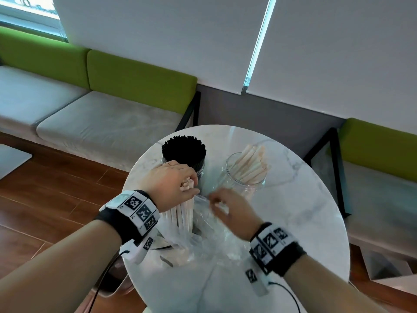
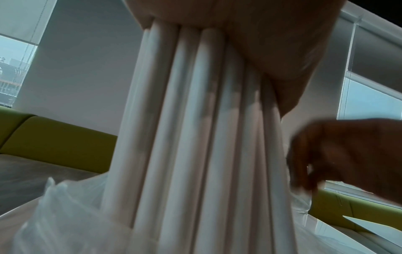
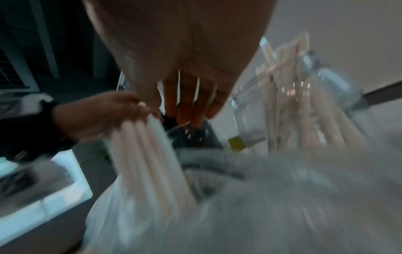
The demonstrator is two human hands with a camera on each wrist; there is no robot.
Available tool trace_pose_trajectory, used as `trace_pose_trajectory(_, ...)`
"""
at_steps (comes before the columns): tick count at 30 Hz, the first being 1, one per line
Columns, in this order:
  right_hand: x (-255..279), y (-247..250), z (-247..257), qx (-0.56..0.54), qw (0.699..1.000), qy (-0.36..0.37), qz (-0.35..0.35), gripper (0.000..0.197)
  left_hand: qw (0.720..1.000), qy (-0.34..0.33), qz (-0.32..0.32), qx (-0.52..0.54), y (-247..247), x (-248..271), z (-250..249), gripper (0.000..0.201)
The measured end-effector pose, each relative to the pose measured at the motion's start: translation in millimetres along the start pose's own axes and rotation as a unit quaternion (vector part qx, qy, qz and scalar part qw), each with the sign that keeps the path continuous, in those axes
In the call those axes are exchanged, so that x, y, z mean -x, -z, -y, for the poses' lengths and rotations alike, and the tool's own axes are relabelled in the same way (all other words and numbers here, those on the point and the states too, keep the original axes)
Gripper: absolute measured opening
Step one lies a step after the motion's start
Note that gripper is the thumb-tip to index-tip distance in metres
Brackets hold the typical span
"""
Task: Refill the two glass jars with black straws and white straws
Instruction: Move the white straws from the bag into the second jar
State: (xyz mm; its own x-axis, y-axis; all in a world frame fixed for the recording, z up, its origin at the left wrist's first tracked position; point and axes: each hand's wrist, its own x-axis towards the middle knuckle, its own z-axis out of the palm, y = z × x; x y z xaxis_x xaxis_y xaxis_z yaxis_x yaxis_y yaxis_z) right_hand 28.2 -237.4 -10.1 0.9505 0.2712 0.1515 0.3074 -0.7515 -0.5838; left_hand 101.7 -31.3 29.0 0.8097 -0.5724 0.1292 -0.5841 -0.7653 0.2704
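I stand over a small round white marble-patterned table [image 1: 300, 211] with grey veins. Past it a bench seat with grey cushions and lime-green backrests [image 1: 140, 75] runs along the wall under pale roller blinds [image 1: 158, 30], and the floor at the left is reddish-brown wood planks [image 1: 45, 188].

My left hand [image 1: 173, 179] is closed round the top of a bunch of white paper straws [image 1: 180, 213], fingers and thumb curled about it. The bunch stands nearly upright, its lower end down inside a crumpled clear plastic bag [image 1: 209, 240] lying on the near middle of the table. From the left wrist view the straws [image 2: 195, 137] run straight down out of my palm into the bag's mouth [image 2: 65, 214].

My right hand [image 1: 228, 208] is just right of the bunch, over the bag, fingers bent. It is blurred, and I cannot tell whether those fingers pinch the plastic or only touch it.

On the far side of the table stand two clear glass jars. The left jar [image 1: 200, 168] is packed with upright black straws [image 1: 184, 150] and sits just behind my left hand. The right jar [image 1: 246, 177] holds a loose lean of white straws [image 1: 250, 163] with room to spare.
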Motion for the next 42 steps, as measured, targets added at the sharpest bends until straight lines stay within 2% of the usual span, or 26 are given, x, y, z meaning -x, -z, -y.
trace_pose_trajectory(2, 16, -25, -3, 0.116, 0.982, -0.001, 0.147, 0.047, 1.000, -0.001, -0.002, 0.009, 1, 2, -1, 0.019)
trace_pose_trajectory(3, 24, -34, -8, 0.165, 0.968, -0.014, 0.187, 0.053, 1.000, -0.002, -0.001, 0.016, 1, 4, -1, 0.019)
trace_pose_trajectory(4, 31, -40, -14, 0.200, 0.959, -0.025, 0.199, 0.056, 1.000, -0.005, 0.000, 0.024, 1, 6, -1, 0.019)
trace_pose_trajectory(6, 40, -44, -19, 0.242, 0.939, -0.061, 0.236, 0.051, 0.999, -0.014, -0.002, 0.035, 2, 9, -1, 0.022)
trace_pose_trajectory(9, 48, -45, -31, 0.308, 0.920, -0.095, 0.221, 0.047, 0.999, -0.029, 0.005, 0.032, 4, 13, -5, 0.030)
trace_pose_trajectory(10, 49, -44, -31, 0.316, 0.913, -0.098, 0.239, 0.051, 0.999, -0.036, 0.010, 0.026, 4, 14, -7, 0.033)
trace_pose_trajectory(13, 52, -43, -37, 0.334, 0.906, -0.080, 0.249, 0.080, 0.997, -0.069, 0.018, -0.006, 5, 19, -8, 0.041)
trace_pose_trajectory(14, 55, -40, -37, 0.335, 0.904, -0.089, 0.248, 0.079, 0.997, -0.078, 0.018, -0.015, 5, 21, -7, 0.043)
trace_pose_trajectory(17, 60, -34, -39, 0.330, 0.903, -0.113, 0.250, 0.057, 0.995, -0.097, 0.023, -0.033, 6, 26, -5, 0.049)
trace_pose_trajectory(22, 72, -25, -49, 0.323, 0.901, -0.143, 0.253, 0.053, 0.990, -0.137, 0.011, -0.006, -2, 25, -18, 0.051)
trace_pose_trajectory(26, 71, -9, -45, 0.223, 0.921, -0.191, 0.257, 0.050, 0.995, -0.103, 0.012, 0.004, -11, 24, -28, 0.045)
trace_pose_trajectory(28, 63, 1, -33, 0.141, 0.947, -0.204, 0.205, 0.055, 0.996, -0.083, 0.001, 0.007, -14, 22, -31, 0.045)
trace_pose_trajectory(31, 48, 4, -7, -0.029, 0.979, -0.182, 0.091, 0.075, 0.997, -0.078, -0.019, 0.014, -17, 20, -35, 0.043)
trace_pose_trajectory(33, 35, -2, 8, -0.142, 0.977, -0.149, 0.049, 0.085, 0.996, -0.078, -0.028, 0.018, -18, 18, -37, 0.043)
trace_pose_trajectory(36, 20, -12, 19, -0.264, 0.957, -0.117, -0.008, 0.078, 0.997, -0.071, -0.024, 0.018, -19, 16, -42, 0.052)
trace_pose_trajectory(39, 14, -19, 21, -0.303, 0.943, -0.128, -0.045, 0.063, 0.998, -0.050, 0.007, 0.038, -15, 14, -47, 0.067)
trace_pose_trajectory(42, 13, -18, 18, -0.331, 0.930, -0.152, -0.050, 0.050, 0.997, -0.045, 0.013, 0.062, -12, 14, -49, 0.073)
